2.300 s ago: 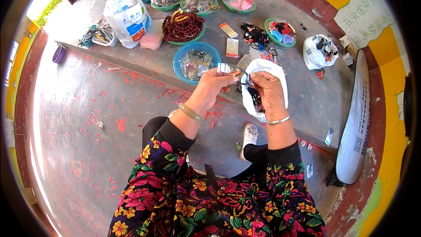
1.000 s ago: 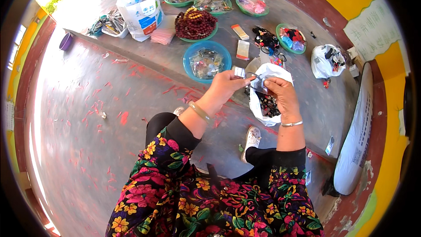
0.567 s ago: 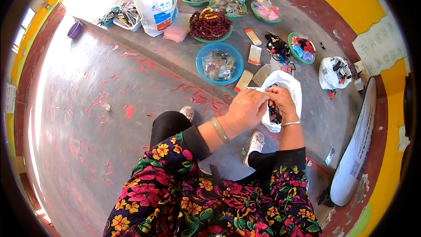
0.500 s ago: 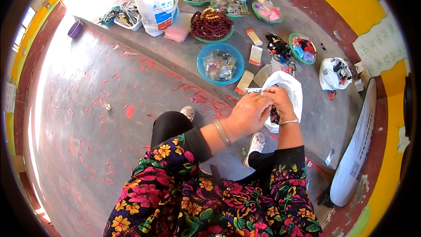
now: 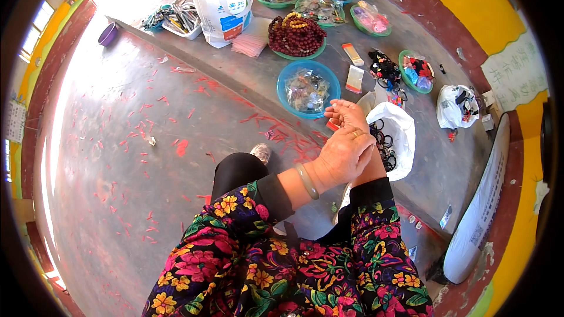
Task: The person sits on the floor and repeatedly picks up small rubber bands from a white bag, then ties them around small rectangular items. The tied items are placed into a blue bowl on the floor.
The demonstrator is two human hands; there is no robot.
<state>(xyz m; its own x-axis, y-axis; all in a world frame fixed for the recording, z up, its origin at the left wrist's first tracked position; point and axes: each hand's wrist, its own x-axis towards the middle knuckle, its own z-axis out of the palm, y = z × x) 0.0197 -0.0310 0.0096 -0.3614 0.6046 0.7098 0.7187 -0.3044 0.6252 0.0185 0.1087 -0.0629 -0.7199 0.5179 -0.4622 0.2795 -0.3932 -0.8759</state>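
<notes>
My left hand point(image 5: 348, 155), with a pale bangle on its wrist and a ring on one finger, is closed over my right wrist. Its fingertips are partly hidden there. Beyond it my right hand point(image 5: 348, 114) reaches out, fingers apart and slightly bent, with nothing visible in them. Just to the right stands an open white plastic bag point(image 5: 404, 155) with several black loop-shaped bands point(image 5: 383, 141) inside. A blue basin point(image 5: 282, 101) holding clear packets of small items point(image 5: 307, 90) lies just past my right hand.
Dark red bead strings point(image 5: 294, 38) fill a green tray farther back. Shallow basins of packets, a white carrier bag point(image 5: 220, 9) and a tray of tools point(image 5: 183, 22) stand behind. On the right are a small white bag point(image 5: 455, 107) and a long white sack point(image 5: 477, 211). Red scraps point(image 5: 182, 148) litter the floor.
My hands, pinched together over the white bag before, have shifted. My right hand has opened and extended away, while my left has moved onto the right wrist. The bands in the bag now show.
</notes>
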